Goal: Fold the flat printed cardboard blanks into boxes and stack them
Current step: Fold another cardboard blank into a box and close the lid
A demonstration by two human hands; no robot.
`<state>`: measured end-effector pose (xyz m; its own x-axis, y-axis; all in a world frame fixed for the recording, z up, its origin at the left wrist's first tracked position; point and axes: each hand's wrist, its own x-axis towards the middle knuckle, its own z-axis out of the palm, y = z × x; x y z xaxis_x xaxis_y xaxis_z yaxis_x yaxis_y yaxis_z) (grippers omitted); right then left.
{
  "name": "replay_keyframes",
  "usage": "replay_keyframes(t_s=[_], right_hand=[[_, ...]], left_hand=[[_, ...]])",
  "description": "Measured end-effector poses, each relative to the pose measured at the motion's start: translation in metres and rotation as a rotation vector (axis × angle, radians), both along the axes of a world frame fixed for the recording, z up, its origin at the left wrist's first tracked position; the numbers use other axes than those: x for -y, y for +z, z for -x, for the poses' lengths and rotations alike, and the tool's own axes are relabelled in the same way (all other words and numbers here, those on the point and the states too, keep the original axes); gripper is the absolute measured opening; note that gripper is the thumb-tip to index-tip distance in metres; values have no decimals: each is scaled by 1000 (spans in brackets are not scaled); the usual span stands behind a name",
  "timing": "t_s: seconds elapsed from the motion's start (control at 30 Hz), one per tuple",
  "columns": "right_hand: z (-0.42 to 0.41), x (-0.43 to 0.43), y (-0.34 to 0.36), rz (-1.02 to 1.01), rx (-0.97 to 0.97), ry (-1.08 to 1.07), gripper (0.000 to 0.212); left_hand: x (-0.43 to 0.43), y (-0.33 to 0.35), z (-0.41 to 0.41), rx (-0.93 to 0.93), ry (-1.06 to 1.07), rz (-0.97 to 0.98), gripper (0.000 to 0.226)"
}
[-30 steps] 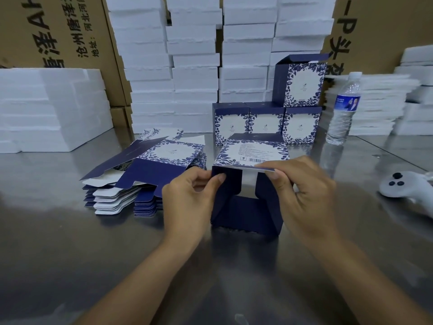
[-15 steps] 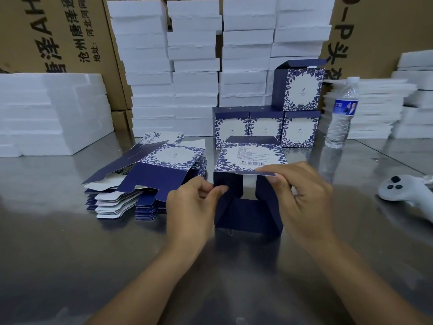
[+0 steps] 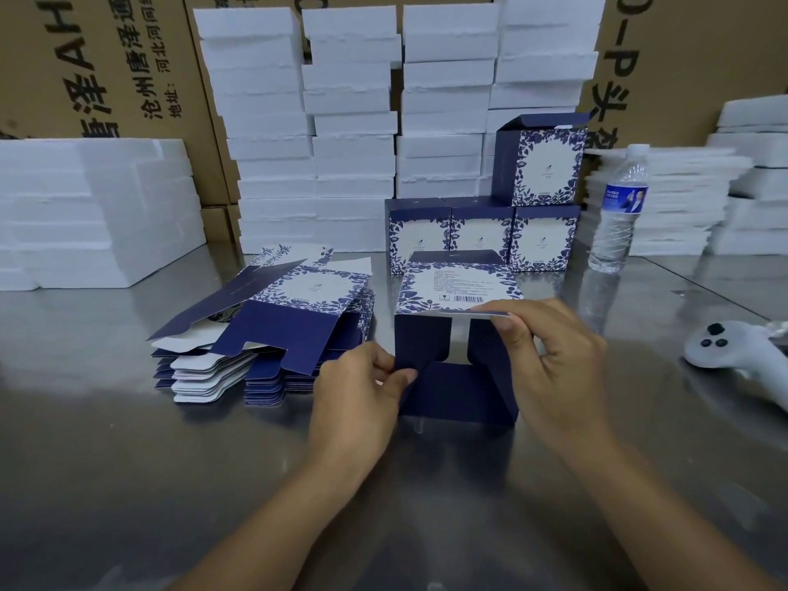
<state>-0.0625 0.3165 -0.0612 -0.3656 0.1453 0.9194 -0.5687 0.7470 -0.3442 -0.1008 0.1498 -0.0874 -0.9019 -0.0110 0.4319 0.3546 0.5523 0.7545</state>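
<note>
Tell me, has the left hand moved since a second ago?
Yes: the left hand slipped lower along the half-folded box, nearer the table, judged against the pile of flat blanks.

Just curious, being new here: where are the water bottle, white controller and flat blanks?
water bottle (image 3: pixel 626 199), head view, blue label
white controller (image 3: pixel 740 359), head view, rounded body
flat blanks (image 3: pixel 315 288), head view, top printed panel

Too small to read: print on half-folded box top panel. Cropped at right edge: white controller. Partly hidden behind that box: lower fronts of folded boxes.
</note>
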Motion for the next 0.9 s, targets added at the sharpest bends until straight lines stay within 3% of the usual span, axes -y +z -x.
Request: replay_keyframes(t_s=[0.17,0.27,0.4,0.73,0.9], right_hand=[[2,-1,0,0,21,-7,28],[2,-1,-1,-1,23,-8,28],[1,-1,0,-2,11,-5,28],[0,-2,0,-42,17,-9,28],[1,-2,0,-36,9,-11,29]], left_hand=[[3,3,1,4,-6,97,21],[3,2,-1,55,6,177,31],[1,1,-1,73,12,182,39],[5,-1,3,143,-35,254,35],[3,-4,6,165,-54,201,35]])
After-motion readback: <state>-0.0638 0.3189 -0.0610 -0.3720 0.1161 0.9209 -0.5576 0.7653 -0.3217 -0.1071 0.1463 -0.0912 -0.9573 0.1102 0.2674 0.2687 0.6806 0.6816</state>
